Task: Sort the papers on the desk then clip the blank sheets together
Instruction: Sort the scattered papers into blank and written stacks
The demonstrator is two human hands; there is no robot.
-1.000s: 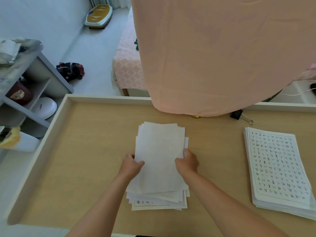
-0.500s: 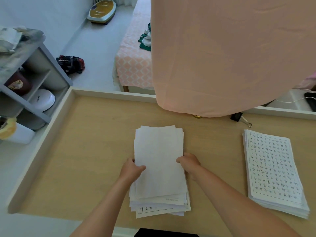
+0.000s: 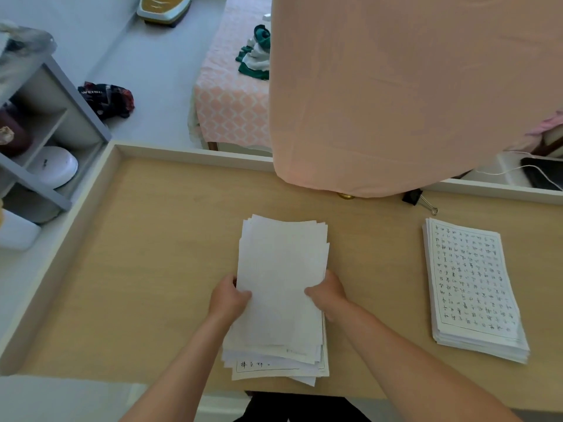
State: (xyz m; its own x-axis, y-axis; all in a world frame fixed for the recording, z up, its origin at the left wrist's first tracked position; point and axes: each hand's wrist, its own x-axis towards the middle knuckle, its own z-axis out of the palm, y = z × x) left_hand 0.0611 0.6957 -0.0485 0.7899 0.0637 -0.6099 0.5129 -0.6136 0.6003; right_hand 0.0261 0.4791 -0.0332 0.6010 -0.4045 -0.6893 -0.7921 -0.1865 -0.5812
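Step in hand, as a judgement: sorting, at the point of separating the blanks from the remainder. Nearest the person, the mixed pile [image 3: 262,365] lies close to the near edge of the desk [image 3: 137,284]. Its lowest visible sheet carries a line of handwriting, and its corners are fanned out of square. On top of it, the left hand [image 3: 230,300] and the right hand [image 3: 329,295] each grip one long edge of the blank sheets [image 3: 283,263], thumb above and fingers tucked beneath (the fingertips themselves are hidden by paper). The far edges of the blanks are staggered. The next move therefore calls for lifting the bundle clear of the pile, then tapping it square on the desk before any clip goes on. Whether more blanks remain lower in the pile cannot be told. Open room: the bare desk to the left of the pile is wide. To the right, a narrower bare strip separates the pile from the written stack [image 3: 475,287], which sits well apart. Beyond that stack, the binder clip [image 3: 416,197] lies near the far raised rim [image 3: 195,153], just beside the hem of a hanging pink cloth [image 3: 396,102]. The cloth overhangs the far desk edge and may crowd a reach there.
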